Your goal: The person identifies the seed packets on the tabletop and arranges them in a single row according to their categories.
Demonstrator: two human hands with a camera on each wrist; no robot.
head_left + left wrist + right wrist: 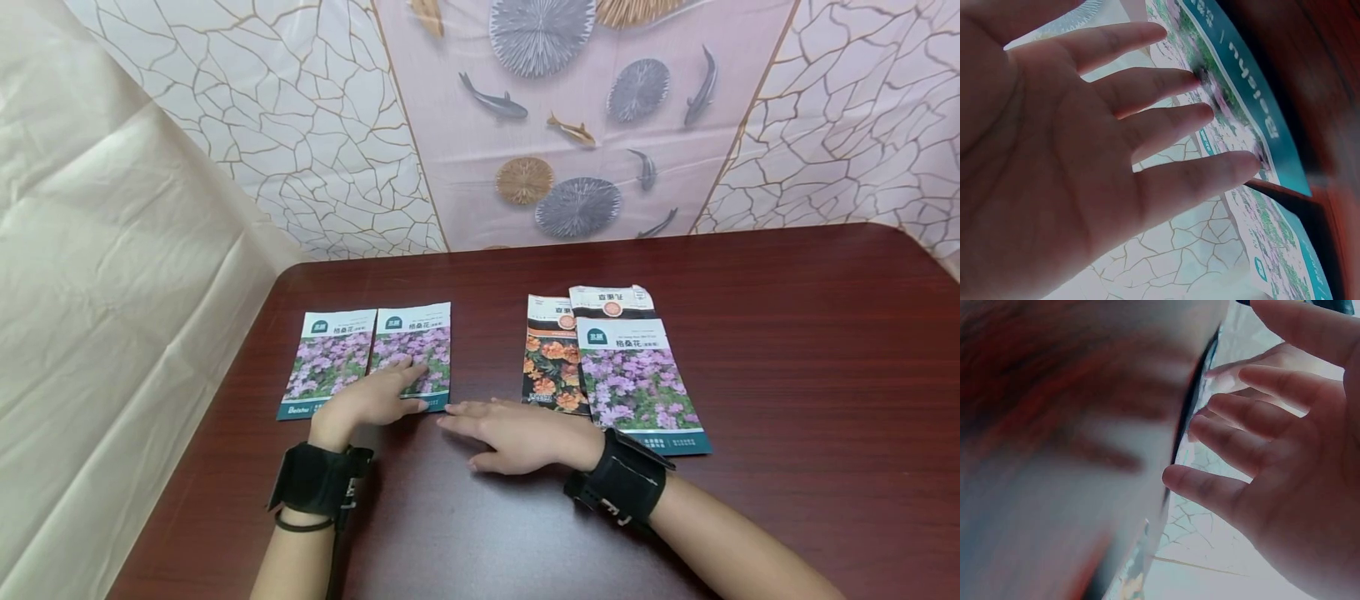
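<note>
Two seed packets with purple flowers lie side by side at the left of the table: an outer one (327, 357) and an inner one (422, 335). My left hand (375, 395) has its fingers spread over the lower part of the inner packet, fingertips at its printed face. In the left wrist view the fingers reach toward that packet's green band (1254, 87). My right hand (525, 435) is held low, fingers extended leftward, its fingertips right by the inner packet's lower right corner. Neither hand grips anything.
Right of centre, a third purple-flower packet (637, 383) overlaps an orange-flower packet (550, 367) and another orange-flower packet (613, 307) behind it. The dark red table (810, 375) ends at a patterned wall covering (570, 150), with a pale cloth (112, 292) along the left.
</note>
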